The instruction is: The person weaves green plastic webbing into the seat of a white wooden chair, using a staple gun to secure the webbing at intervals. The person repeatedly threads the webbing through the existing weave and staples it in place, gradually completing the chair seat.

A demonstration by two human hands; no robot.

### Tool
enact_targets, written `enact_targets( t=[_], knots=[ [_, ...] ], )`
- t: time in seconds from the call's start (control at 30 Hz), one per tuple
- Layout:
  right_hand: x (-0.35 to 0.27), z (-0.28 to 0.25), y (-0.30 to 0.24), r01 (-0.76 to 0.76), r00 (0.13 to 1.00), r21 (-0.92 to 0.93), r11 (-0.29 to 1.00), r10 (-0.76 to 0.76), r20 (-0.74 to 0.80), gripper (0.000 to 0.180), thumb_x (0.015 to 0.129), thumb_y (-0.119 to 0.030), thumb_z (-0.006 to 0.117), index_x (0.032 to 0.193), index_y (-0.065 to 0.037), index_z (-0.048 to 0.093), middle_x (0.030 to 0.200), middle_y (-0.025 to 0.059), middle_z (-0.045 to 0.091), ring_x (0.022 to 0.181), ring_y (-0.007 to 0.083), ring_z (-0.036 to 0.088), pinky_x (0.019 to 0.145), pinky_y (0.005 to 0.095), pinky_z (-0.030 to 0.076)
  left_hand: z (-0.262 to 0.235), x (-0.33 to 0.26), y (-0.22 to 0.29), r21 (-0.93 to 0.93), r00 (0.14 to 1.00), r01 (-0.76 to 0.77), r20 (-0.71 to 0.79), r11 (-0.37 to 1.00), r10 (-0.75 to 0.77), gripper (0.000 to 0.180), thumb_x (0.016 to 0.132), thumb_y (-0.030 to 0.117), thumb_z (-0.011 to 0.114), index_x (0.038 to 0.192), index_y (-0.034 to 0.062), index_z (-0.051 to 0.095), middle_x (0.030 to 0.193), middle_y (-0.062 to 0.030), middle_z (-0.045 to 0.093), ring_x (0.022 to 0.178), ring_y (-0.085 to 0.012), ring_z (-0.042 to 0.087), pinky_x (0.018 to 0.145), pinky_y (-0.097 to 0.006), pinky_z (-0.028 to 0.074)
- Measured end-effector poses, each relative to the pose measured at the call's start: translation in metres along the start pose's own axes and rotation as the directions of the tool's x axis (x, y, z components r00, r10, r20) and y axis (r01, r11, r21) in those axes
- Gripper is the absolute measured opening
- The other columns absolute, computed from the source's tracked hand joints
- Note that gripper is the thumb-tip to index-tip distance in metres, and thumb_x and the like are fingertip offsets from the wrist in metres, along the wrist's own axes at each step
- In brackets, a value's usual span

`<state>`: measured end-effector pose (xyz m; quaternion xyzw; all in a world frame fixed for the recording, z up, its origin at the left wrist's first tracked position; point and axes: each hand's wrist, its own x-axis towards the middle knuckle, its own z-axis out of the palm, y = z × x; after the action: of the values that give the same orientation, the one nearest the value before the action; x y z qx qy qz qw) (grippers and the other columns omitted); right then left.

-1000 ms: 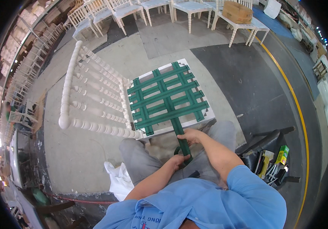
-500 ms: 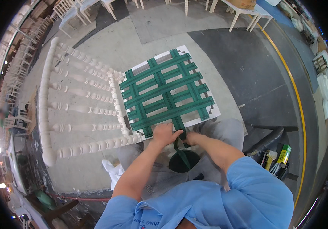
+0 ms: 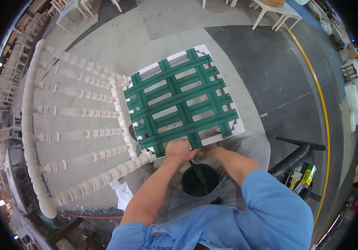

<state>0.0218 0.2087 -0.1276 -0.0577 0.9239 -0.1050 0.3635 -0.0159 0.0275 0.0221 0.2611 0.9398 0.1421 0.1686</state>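
Webbing on seat frame, chair back left, roll below hands

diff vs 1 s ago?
The left hand moved up from the green strap near the lap to the near edge of the chair seat, pressing the webbing there. The right hand came up beside it. The strap roll now shows in the lap. The weave is unchanged.

Shirt: light blue, short sleeves ending above the elbows, loose fit, some small dark lettering low on the chest.
Trousers: pale grey, wide over the knees.
Forearms: bare.
Hands: left hand bare, no glove, no watch or ring in sight.
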Motion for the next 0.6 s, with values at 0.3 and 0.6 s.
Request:
enact_targets(
  t=[0.3,0.6],
  knots=[
    [-0.049,-0.017,-0.018,-0.483,0.851,0.868,-0.115,0.171,0.496,0.047,0.107,-0.046,0.046,0.109,-0.004,0.068,0.087,0.0137,0.067,0.075,0.0233,0.065,0.061,0.0389,0.053,0.009,-0.007,-0.010,0.054,1.000,0.026,0.000,0.998,-0.026,0.068,0.087,0.071,0.060,0.090,0.0049,0.076,0.083,-0.0181,0.075,0.075,-0.0354,0.075,0.066,-0.047,0.059],
    [-0.039,-0.011,-0.047,-0.390,0.896,0.471,-0.792,-0.207,0.393,0.059,0.100,-0.064,0.036,0.101,-0.013,0.065,0.088,0.0050,0.065,0.068,0.0201,0.056,0.058,0.0323,0.044,0.009,-0.004,-0.003,0.047,0.999,0.028,0.034,0.999,-0.029,0.067,0.087,0.070,0.060,0.089,0.0044,0.076,0.081,-0.0180,0.075,0.074,-0.0350,0.074,0.066,-0.046,0.059]
  ],
)
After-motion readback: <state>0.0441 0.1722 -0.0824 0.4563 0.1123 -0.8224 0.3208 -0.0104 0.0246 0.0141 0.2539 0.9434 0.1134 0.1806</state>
